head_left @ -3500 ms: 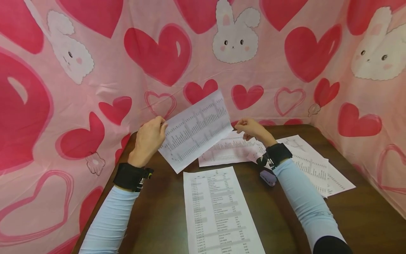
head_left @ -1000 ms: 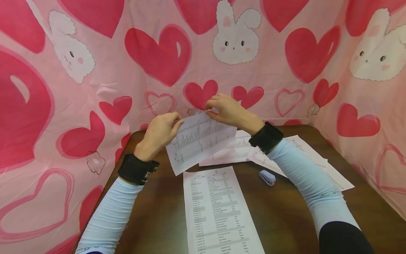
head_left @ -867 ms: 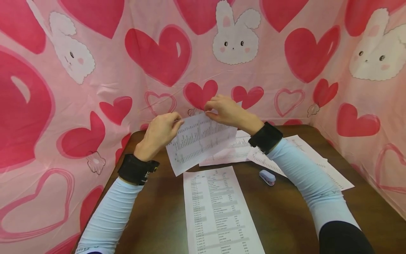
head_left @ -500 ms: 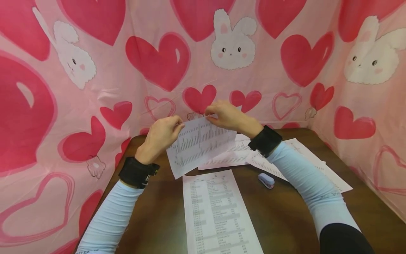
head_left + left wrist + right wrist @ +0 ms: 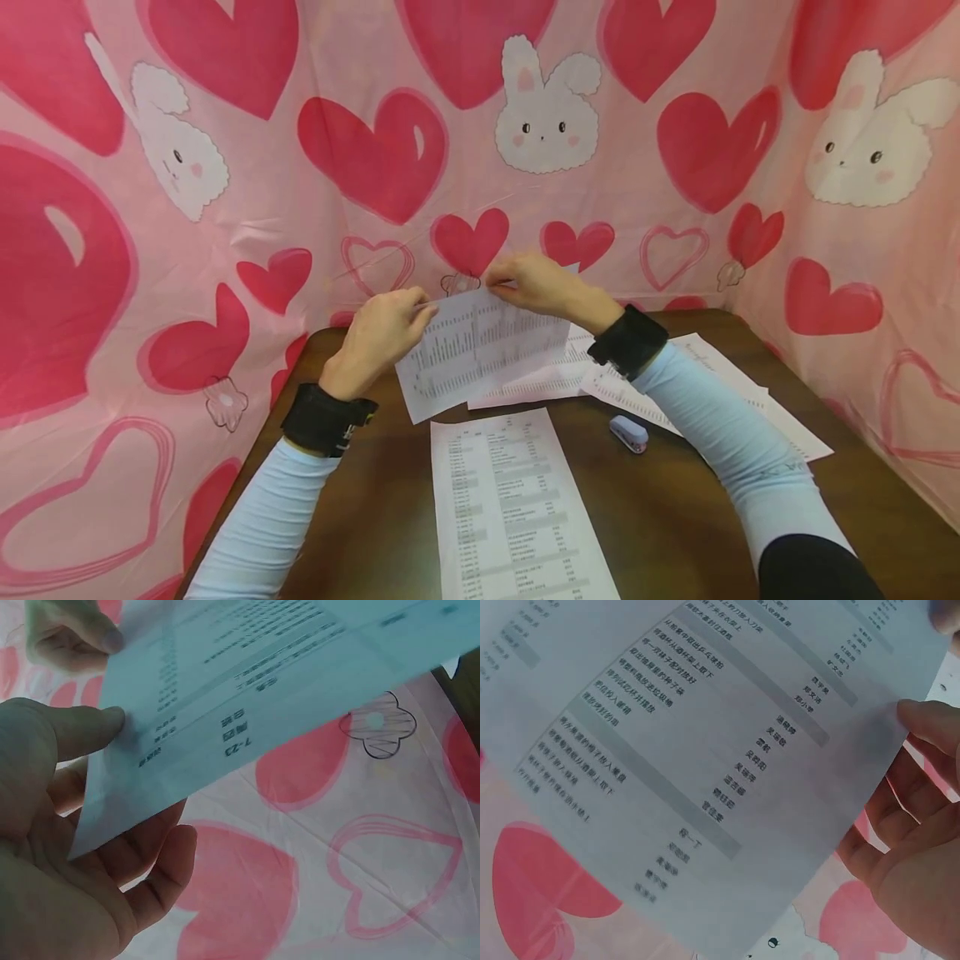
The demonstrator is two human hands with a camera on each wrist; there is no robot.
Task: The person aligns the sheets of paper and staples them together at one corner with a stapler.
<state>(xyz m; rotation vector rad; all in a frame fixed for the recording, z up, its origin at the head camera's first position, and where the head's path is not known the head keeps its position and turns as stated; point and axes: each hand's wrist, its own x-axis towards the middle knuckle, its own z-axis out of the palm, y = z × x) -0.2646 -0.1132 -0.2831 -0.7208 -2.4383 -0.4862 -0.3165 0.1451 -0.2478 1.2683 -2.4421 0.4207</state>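
A printed sheet of paper (image 5: 480, 350) is held up over the far part of the table. My left hand (image 5: 384, 333) pinches its upper left edge, thumb on the printed face in the left wrist view and fingers behind. Along the same top edge, further right, my right hand (image 5: 543, 287) pinches it between thumb and fingers, as the right wrist view also shows. Another printed sheet (image 5: 517, 508) lies lengthwise on the table in front of me. A small lilac stapler (image 5: 628, 434) sits to the right of that sheet.
More printed sheets lie on the brown table (image 5: 375, 517): one sheet (image 5: 525, 387) behind the raised paper, and overlapping sheets (image 5: 720, 375) at the right, partly under my right forearm. A pink curtain (image 5: 472, 192) with hearts and rabbits surrounds the table's back and sides.
Since the oldest frame my right hand has moved left and up and taken hold of the raised sheet's top edge. Over the last second the hands hold almost still while the head view tilts slightly up.
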